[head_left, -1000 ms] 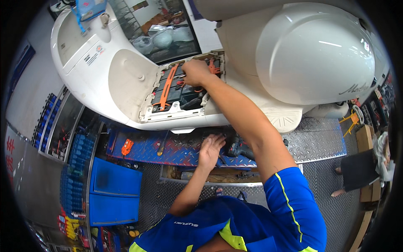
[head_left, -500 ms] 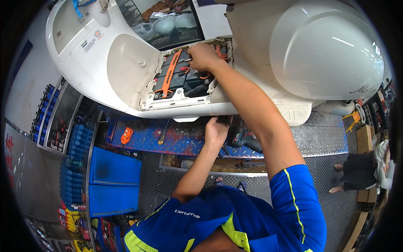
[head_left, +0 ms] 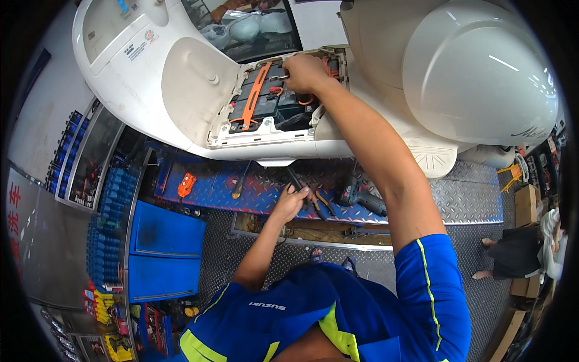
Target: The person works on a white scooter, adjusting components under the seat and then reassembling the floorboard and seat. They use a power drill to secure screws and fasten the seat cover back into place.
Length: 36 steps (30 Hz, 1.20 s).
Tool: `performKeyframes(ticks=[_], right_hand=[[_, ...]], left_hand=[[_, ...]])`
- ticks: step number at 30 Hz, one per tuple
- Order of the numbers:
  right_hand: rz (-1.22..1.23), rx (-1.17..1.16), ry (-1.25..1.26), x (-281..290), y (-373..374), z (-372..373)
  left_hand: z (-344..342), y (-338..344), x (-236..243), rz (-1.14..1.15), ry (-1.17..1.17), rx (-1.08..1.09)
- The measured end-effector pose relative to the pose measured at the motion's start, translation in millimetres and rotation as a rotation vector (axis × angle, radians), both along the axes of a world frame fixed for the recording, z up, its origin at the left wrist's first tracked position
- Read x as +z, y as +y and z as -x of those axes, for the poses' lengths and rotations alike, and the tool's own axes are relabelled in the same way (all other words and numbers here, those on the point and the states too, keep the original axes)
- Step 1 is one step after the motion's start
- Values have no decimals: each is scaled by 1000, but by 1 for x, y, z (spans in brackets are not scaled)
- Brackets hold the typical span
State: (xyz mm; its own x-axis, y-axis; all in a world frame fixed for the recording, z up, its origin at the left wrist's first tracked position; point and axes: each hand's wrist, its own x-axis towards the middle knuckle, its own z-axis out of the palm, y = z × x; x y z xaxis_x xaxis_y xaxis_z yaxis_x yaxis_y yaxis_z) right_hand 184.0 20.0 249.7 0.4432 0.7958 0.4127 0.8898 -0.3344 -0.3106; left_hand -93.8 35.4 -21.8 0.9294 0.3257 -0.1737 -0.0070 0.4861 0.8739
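A white scooter's floor compartment lies uncovered, with dark batteries [head_left: 265, 107] inside under an orange strap [head_left: 256, 96]. My right hand [head_left: 304, 73] reaches in over the batteries, closed on a shiny metal wrench [head_left: 279, 78]; its fingers partly hide the tool. Beside it is a red terminal cover [head_left: 275, 90] with cables. My left hand [head_left: 289, 203] is lower down, over the bench just in front of the scooter. Its fingers are closed round a slim dark tool [head_left: 294, 177], whose exact kind is unclear. Pliers [head_left: 326, 204] lie just right of that hand.
On the blue and red metal bench [head_left: 211, 196] are an orange device [head_left: 187, 184], a screwdriver [head_left: 239, 188] and a cordless power tool [head_left: 362, 198]. The scooter's rounded white body [head_left: 482, 72] rises at right. Blue cabinets [head_left: 166, 253] stand at left; another person [head_left: 512, 252] is at far right.
My left hand has come out from the scooter's lower edge, moving left and toward me, with a slim dark tool in its fingers. My right hand stays over the batteries. The view has shifted slightly.
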Motion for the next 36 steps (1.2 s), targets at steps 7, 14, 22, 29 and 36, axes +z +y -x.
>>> performKeyframes(ticks=[7,14,22,29,36], right_hand=[[-11,11,-28,-3,7,-4],[-30,-12,-46,-11,5,-13],[25,-12,4,0,5,-3],[-11,-10,10,7,-4,1],[5,-39,30,7,-3,1]], left_hand=[[46,96,8,-626,392,-119],[72,123,28,-742,422,-164],[63,163,-5,-1331,653,203],[28,197,-33,-1478,629,61],[16,209,-39,-1599,739,-70]])
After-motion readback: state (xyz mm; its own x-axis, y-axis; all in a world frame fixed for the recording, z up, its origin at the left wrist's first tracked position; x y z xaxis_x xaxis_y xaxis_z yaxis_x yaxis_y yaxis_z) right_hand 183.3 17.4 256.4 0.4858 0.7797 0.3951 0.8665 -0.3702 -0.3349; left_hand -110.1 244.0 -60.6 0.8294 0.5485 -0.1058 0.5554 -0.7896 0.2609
